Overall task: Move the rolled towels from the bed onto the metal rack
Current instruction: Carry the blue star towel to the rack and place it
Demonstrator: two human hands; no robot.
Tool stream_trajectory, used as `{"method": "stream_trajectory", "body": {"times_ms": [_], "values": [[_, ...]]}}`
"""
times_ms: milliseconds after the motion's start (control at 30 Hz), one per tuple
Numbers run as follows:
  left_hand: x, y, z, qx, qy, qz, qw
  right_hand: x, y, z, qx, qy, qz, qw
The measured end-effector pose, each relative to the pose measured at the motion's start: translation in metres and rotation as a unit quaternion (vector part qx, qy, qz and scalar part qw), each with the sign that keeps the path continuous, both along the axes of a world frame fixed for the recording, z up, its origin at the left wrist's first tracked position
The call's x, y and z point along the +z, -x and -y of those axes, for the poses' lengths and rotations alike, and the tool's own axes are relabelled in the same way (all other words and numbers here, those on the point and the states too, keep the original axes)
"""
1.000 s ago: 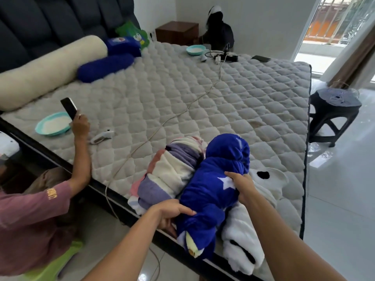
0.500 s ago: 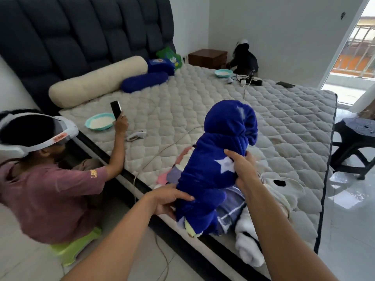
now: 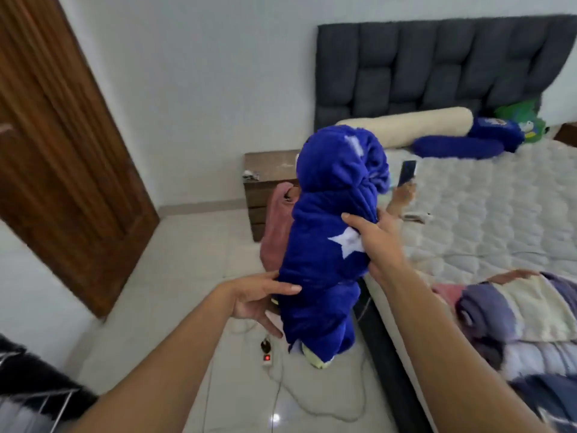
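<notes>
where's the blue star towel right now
Centre of the head view: the blue towel is held upright over the floor beside the bed, between the left hand and right hand.

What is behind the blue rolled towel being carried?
Behind the blue rolled towel, held by left hand and right hand, a pink-clad person and a wooden nightstand show partly. The towel covers the rest of both.

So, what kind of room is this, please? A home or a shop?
Most likely a bedroom in a home. A bed with a quilted mattress stands against a dark padded headboard, a cream bolster pillow lies on it, and a wooden nightstand sits beside it.
</notes>
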State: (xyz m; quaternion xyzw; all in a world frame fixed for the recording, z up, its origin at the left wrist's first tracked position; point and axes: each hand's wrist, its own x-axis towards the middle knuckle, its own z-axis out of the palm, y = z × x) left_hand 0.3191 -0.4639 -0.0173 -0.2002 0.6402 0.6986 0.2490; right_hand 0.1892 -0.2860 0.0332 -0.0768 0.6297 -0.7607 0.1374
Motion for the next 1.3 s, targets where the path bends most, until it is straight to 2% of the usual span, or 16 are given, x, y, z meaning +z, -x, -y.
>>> {"method": "stream_trajectory", "body": {"times_ms": [167, 300, 467, 600, 767, 867, 933, 1100, 1167, 1267, 1300], "values": [[0.009, -0.085, 0.089, 0.133, -0.024, -0.023, 0.991, 0.022, -0.042, 0.137, 0.164, -0.02, -0.054, 0.985], [0.012, -0.147, 0.155, 0.211, -0.043, -0.018, 0.976, 0.032, -0.082, 0.245, 0.307, -0.014, -0.068, 0.949], [0.017, -0.212, 0.225, 0.317, -0.045, -0.015, 0.947, 0.032, -0.137, 0.369, 0.45, -0.015, -0.085, 0.889], [0.021, -0.252, 0.261, 0.422, -0.035, -0.031, 0.905, 0.036, -0.184, 0.452, 0.55, -0.026, -0.095, 0.829], [0.026, -0.315, 0.277, 0.522, -0.01, -0.028, 0.853, 0.049, -0.264, 0.514, 0.662, -0.029, -0.11, 0.741], [0.035, -0.363, 0.286, 0.574, 0.017, -0.029, 0.818, 0.056, -0.32, 0.543, 0.696, -0.016, -0.115, 0.709], [0.046, -0.39, 0.289, 0.615, 0.034, -0.027, 0.787, 0.06, -0.356, 0.561, 0.707, -0.008, -0.113, 0.698], [0.076, -0.441, 0.301, 0.733, 0.115, -0.009, 0.67, 0.067, -0.441, 0.612, 0.718, -0.002, -0.027, 0.696], [0.085, -0.446, 0.31, 0.755, 0.21, 0.023, 0.621, 0.066, -0.468, 0.635, 0.716, -0.004, -0.004, 0.698], [0.09, -0.448, 0.325, 0.762, 0.394, 0.074, 0.508, 0.063, -0.498, 0.666, 0.717, -0.012, 0.03, 0.697], [0.089, -0.449, 0.331, 0.751, 0.439, 0.09, 0.485, 0.061, -0.505, 0.675, 0.716, -0.018, 0.041, 0.697]]}}
